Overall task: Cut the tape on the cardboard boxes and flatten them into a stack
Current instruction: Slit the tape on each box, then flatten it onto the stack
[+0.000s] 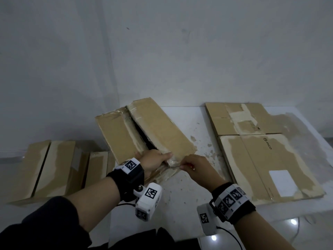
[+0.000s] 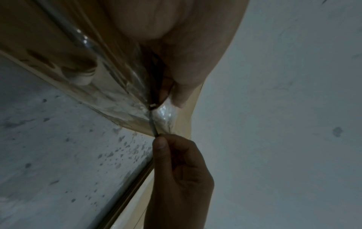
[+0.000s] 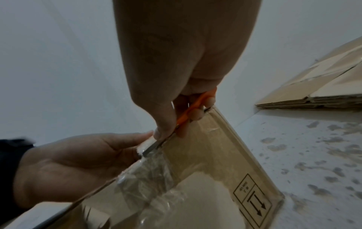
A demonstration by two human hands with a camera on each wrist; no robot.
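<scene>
The right hand (image 3: 176, 69) has its fingers curled tight around a small knife (image 3: 188, 111) with an orange handle. The thin blade (image 3: 151, 147) pokes out from under the thumb and touches the clear tape (image 3: 149, 175) at the near edge of a cardboard box (image 1: 144, 130). In the head view this hand (image 1: 198, 168) sits a little right of the middle, low in the frame.

The left hand (image 1: 153, 160) is just beside it, to the left. Its fingers and thumb are curled over the near edge of the box, right where the two top flaps meet, and they pinch the crumpled tape there. In the left wrist view its fingertips (image 2: 180, 96) press on a shiny lump of tape (image 2: 164, 114).

The box lies in the middle of the frame on a white table (image 1: 194, 204) with brown flecks on it. Its top flaps have a dark gap between them.

A stack of flat boxes (image 1: 261, 150) lies at the right of the frame. More boxes (image 1: 54, 168) stand at the left, lower than the table. A grey wall (image 1: 162, 51) fills the top.
</scene>
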